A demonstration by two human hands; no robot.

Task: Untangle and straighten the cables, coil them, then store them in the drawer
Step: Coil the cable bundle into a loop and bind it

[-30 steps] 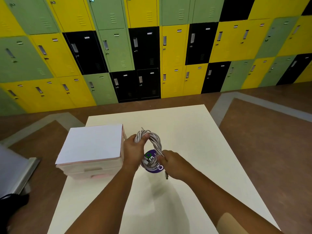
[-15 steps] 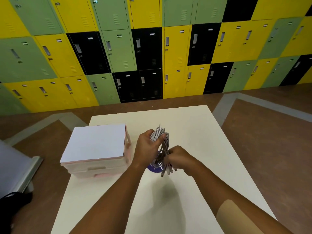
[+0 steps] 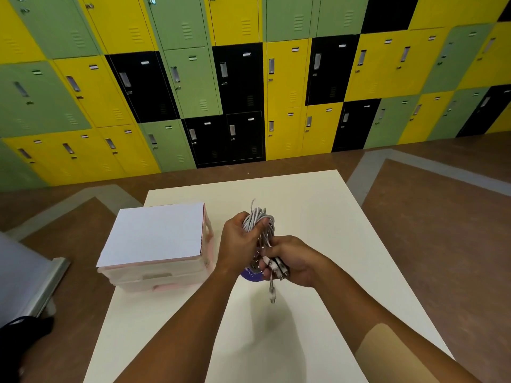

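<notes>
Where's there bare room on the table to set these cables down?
Bare table: beyond the cables to the far edge, and right of the right hand. Crowded at left: the drawer unit stands close to the left hand, a purple disc under the cables.

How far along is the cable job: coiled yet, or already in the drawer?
Coiling looks done: the grey cables form one tight bundle. In hand: the left hand grips its top, the right hand holds its lower end, one connector dangling. Left: the drawer unit looks closed, so opening and storing remain.
</notes>
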